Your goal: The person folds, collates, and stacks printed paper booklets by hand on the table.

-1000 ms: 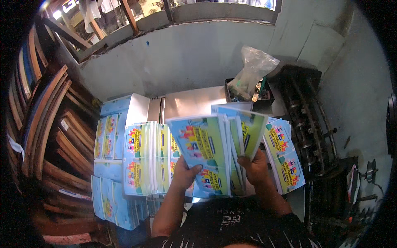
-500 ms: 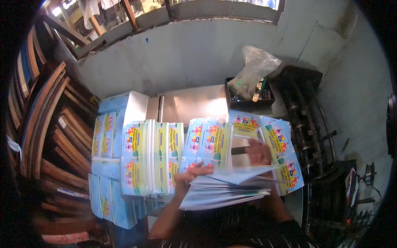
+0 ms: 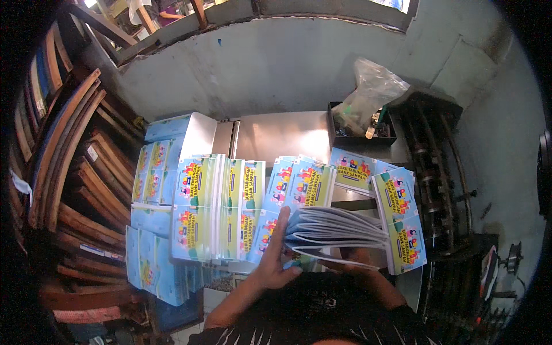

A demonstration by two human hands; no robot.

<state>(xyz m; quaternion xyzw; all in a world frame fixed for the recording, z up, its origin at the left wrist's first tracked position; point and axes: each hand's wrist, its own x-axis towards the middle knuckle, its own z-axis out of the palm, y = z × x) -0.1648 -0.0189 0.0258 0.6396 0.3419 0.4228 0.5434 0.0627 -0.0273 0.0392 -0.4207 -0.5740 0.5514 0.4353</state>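
A bundle of thin blue booklets [image 3: 333, 230] stands in front of me with its pale page edges fanned out, bulging at the left and running in to the right. My left hand [image 3: 276, 261] lies stretched along the bundle's left side, thumb apart from the fingers. My right hand [image 3: 359, 259] is at the near lower side of the bundle, gripping it; the booklets and shadow hide most of its fingers. Just right of the bundle lies a pile of printed covers [image 3: 402, 224], blue and yellow with cartoon figures. Beyond it is another printed cover [image 3: 353, 169].
Rows of the same booklets [image 3: 195, 213] fill the left of the metal table [image 3: 282, 135], with more blue stacks [image 3: 152, 264] at its corner. A black box [image 3: 362, 138] holding a plastic bag [image 3: 374, 86] stands far right, beside dark machinery [image 3: 428, 172]. Curved boards [image 3: 69, 155] lean at left.
The bundle has turned from a loose, tilted spread to a compact fan seen edge-on. My right hand has come down from above it to its near side; my left hand has straightened along its side.
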